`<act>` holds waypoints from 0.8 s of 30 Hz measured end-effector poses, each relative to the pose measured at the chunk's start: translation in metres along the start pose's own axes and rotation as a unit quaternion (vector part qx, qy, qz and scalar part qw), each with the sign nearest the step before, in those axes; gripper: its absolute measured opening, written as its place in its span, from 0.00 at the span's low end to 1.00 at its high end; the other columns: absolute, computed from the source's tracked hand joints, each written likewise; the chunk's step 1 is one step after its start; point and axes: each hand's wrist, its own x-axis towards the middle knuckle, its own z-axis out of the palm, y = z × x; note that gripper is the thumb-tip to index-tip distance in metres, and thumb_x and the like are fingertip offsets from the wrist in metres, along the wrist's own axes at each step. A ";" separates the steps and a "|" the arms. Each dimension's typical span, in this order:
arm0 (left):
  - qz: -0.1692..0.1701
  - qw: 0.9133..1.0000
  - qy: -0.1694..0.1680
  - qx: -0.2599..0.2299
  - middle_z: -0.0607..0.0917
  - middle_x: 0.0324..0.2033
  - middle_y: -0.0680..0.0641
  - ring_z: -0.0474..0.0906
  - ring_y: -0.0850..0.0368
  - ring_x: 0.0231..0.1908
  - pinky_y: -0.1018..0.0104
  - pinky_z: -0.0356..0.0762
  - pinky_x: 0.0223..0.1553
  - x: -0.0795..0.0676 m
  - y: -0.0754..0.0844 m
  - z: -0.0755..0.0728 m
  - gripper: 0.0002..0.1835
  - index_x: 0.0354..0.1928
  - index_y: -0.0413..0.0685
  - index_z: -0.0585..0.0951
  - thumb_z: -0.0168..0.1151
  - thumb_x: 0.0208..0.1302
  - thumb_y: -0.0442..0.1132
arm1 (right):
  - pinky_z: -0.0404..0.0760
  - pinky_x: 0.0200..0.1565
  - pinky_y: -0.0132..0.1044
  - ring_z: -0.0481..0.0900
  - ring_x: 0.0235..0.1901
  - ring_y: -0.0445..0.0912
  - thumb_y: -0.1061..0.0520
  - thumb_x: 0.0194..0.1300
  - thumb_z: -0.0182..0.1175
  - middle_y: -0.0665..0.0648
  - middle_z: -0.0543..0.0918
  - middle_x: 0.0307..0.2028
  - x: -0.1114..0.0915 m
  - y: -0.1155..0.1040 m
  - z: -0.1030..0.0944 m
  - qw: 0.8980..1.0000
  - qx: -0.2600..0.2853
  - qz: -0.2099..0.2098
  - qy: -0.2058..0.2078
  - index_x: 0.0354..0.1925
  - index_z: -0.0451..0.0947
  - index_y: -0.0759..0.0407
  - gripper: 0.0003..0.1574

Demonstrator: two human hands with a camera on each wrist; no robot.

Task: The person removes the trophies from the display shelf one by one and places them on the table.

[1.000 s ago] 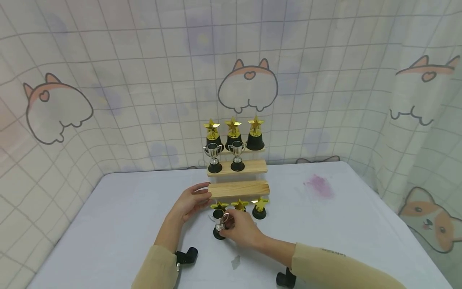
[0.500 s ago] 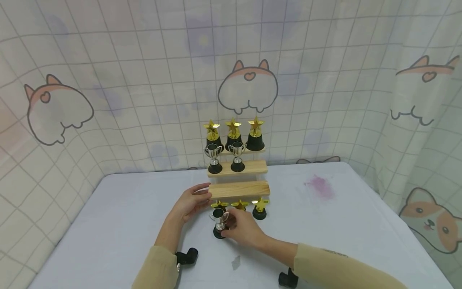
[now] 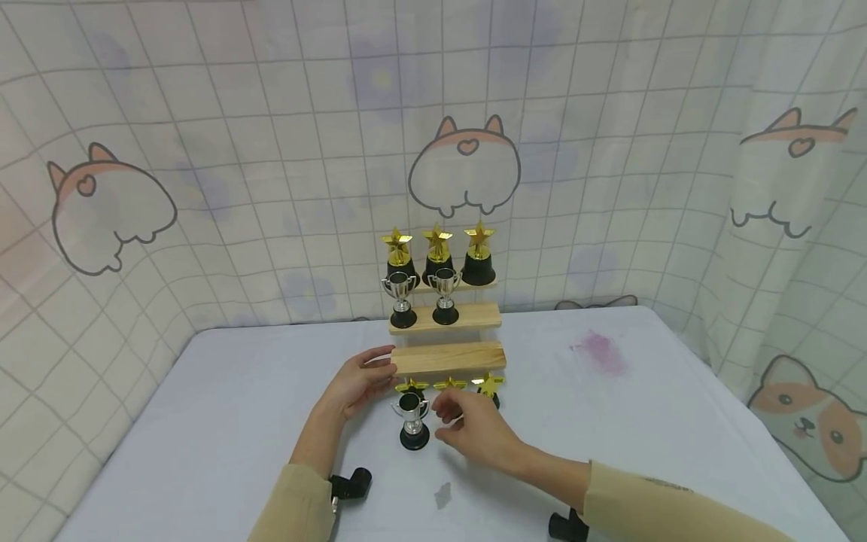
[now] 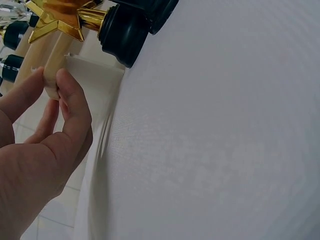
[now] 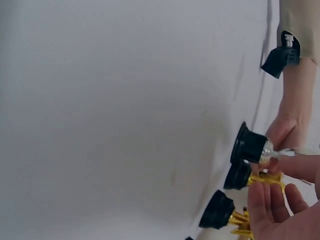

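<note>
My left hand (image 3: 359, 380) pinches the left end of the lowest step of a stepped wooden display stand (image 3: 448, 357). In the left wrist view, thumb and fingers lie on both faces of the wooden step (image 4: 59, 54). A small silver trophy cup (image 3: 414, 435) with a black base stands upright on the table, in front of the stand. Just right of it is my right hand (image 3: 482, 430), its fingers loosely bent and apart from the cup in the head view. Behind lie gold star trophies (image 3: 488, 386) in a row, partly hidden by the hand and cup.
Two silver trophy cups (image 3: 445, 301) stand on the middle step. Gold star trophies with black bases (image 3: 479, 263) line the top step. A white cloth covers the table (image 3: 609, 436); a patterned curtain (image 3: 271, 188) hangs behind it.
My right hand has let go of the silver trophy cup and moved a little to the right. The cup stays upright on the table. My left hand keeps its hold on the stand.
</note>
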 end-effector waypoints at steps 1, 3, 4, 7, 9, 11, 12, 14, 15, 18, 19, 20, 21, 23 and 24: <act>0.000 1.000 0.000 -0.002 0.76 0.59 0.33 0.82 0.50 0.48 0.60 0.85 0.51 0.000 0.000 0.000 0.29 0.71 0.37 0.71 0.64 0.68 0.25 | 0.87 0.42 0.40 0.82 0.39 0.52 0.72 0.58 0.72 0.60 0.82 0.39 0.000 -0.001 -0.003 1.000 -0.001 0.000 0.001 0.44 0.79 0.64 0.17; -0.001 1.000 -0.001 -0.003 0.76 0.59 0.34 0.82 0.50 0.48 0.60 0.85 0.51 0.001 0.000 0.001 0.30 0.71 0.37 0.70 0.63 0.68 0.25 | 0.87 0.42 0.41 0.81 0.39 0.50 0.71 0.59 0.71 0.59 0.82 0.39 0.000 -0.001 -0.009 1.000 -0.001 0.000 0.005 0.45 0.79 0.64 0.16; -0.001 1.000 -0.002 -0.004 0.76 0.59 0.33 0.82 0.50 0.48 0.60 0.85 0.51 0.001 0.000 0.001 0.30 0.71 0.37 0.70 0.63 0.69 0.25 | 0.87 0.42 0.42 0.81 0.39 0.50 0.71 0.60 0.71 0.59 0.82 0.39 0.001 -0.002 -0.012 1.000 0.002 0.001 0.008 0.45 0.79 0.65 0.15; -0.001 1.000 -0.003 -0.004 0.75 0.59 0.33 0.82 0.49 0.48 0.60 0.85 0.51 0.001 0.000 0.000 0.30 0.71 0.37 0.70 0.63 0.69 0.25 | 0.87 0.42 0.43 0.81 0.40 0.48 0.69 0.62 0.70 0.57 0.82 0.39 0.003 -0.003 -0.019 1.000 0.004 -0.003 0.022 0.45 0.79 0.65 0.14; -0.001 1.000 -0.003 -0.002 0.75 0.60 0.33 0.82 0.49 0.48 0.60 0.85 0.51 0.001 0.001 0.000 0.30 0.71 0.37 0.70 0.63 0.69 0.26 | 0.87 0.42 0.41 0.81 0.40 0.48 0.69 0.62 0.70 0.56 0.83 0.39 0.006 -0.005 -0.024 0.999 -0.002 -0.005 0.032 0.45 0.80 0.64 0.13; 0.000 1.000 -0.003 0.000 0.75 0.60 0.33 0.82 0.49 0.49 0.60 0.85 0.51 0.001 0.001 -0.001 0.30 0.71 0.37 0.70 0.64 0.69 0.26 | 0.86 0.41 0.38 0.82 0.40 0.47 0.67 0.63 0.70 0.54 0.83 0.39 0.008 -0.007 -0.029 0.999 -0.008 -0.005 0.042 0.44 0.80 0.62 0.12; 0.000 1.000 -0.003 0.001 0.75 0.60 0.33 0.82 0.49 0.49 0.60 0.85 0.51 0.000 0.001 -0.001 0.30 0.71 0.37 0.70 0.64 0.69 0.26 | 0.86 0.40 0.36 0.82 0.40 0.46 0.67 0.63 0.70 0.53 0.83 0.39 0.010 -0.008 -0.032 0.999 -0.010 -0.003 0.045 0.44 0.80 0.61 0.12; 0.000 1.000 -0.004 0.000 0.75 0.60 0.32 0.82 0.49 0.49 0.59 0.85 0.52 0.000 0.002 -0.001 0.30 0.71 0.37 0.70 0.64 0.69 0.27 | 0.85 0.40 0.34 0.81 0.40 0.45 0.66 0.63 0.70 0.51 0.83 0.39 0.013 -0.010 -0.036 0.999 -0.007 -0.001 0.052 0.44 0.80 0.59 0.11; -0.001 1.000 -0.005 0.002 0.75 0.60 0.33 0.82 0.49 0.49 0.59 0.84 0.52 0.000 0.002 -0.001 0.30 0.71 0.37 0.70 0.65 0.69 0.27 | 0.85 0.41 0.34 0.81 0.40 0.45 0.66 0.64 0.69 0.50 0.83 0.39 0.015 -0.010 -0.038 0.999 -0.006 0.000 0.054 0.43 0.80 0.59 0.11; -0.004 1.000 -0.007 0.004 0.75 0.61 0.33 0.82 0.48 0.49 0.59 0.84 0.53 -0.001 0.002 -0.001 0.30 0.72 0.37 0.70 0.64 0.69 0.27 | 0.85 0.43 0.35 0.81 0.41 0.44 0.64 0.66 0.69 0.49 0.83 0.39 0.021 -0.012 -0.045 0.998 0.001 0.004 0.060 0.44 0.81 0.60 0.09; -0.004 1.000 -0.007 0.004 0.75 0.61 0.33 0.82 0.48 0.50 0.59 0.84 0.53 -0.001 0.002 -0.001 0.30 0.72 0.37 0.70 0.64 0.69 0.27 | 0.85 0.44 0.37 0.81 0.41 0.44 0.64 0.66 0.69 0.50 0.83 0.39 0.023 -0.013 -0.047 0.998 0.004 0.003 0.063 0.45 0.81 0.61 0.09; -0.004 1.000 -0.008 0.005 0.75 0.61 0.33 0.82 0.48 0.50 0.58 0.84 0.53 -0.001 0.002 -0.001 0.30 0.72 0.37 0.70 0.64 0.69 0.27 | 0.85 0.44 0.37 0.81 0.41 0.45 0.63 0.67 0.69 0.50 0.83 0.39 0.026 -0.013 -0.049 0.998 0.006 0.003 0.067 0.46 0.81 0.62 0.10; -0.004 1.000 -0.009 0.005 0.75 0.61 0.33 0.82 0.48 0.50 0.58 0.84 0.53 -0.001 0.002 -0.001 0.30 0.72 0.38 0.70 0.65 0.69 0.27 | 0.85 0.45 0.38 0.81 0.42 0.45 0.62 0.67 0.68 0.50 0.83 0.40 0.029 -0.013 -0.051 0.997 0.007 0.002 0.071 0.47 0.81 0.63 0.11; -0.003 1.000 -0.009 0.005 0.75 0.61 0.33 0.82 0.48 0.50 0.58 0.84 0.54 -0.002 0.002 -0.001 0.30 0.72 0.38 0.70 0.65 0.69 0.27 | 0.85 0.46 0.40 0.81 0.43 0.46 0.61 0.68 0.68 0.51 0.83 0.41 0.035 -0.013 -0.056 0.997 0.013 0.010 0.080 0.48 0.81 0.64 0.11; -0.003 1.000 -0.010 0.005 0.75 0.61 0.33 0.82 0.48 0.50 0.57 0.83 0.54 -0.002 0.002 -0.002 0.30 0.72 0.37 0.70 0.64 0.69 0.27 | 0.85 0.47 0.40 0.81 0.44 0.46 0.61 0.68 0.68 0.52 0.83 0.41 0.038 -0.012 -0.058 0.996 0.017 0.016 0.084 0.48 0.81 0.63 0.12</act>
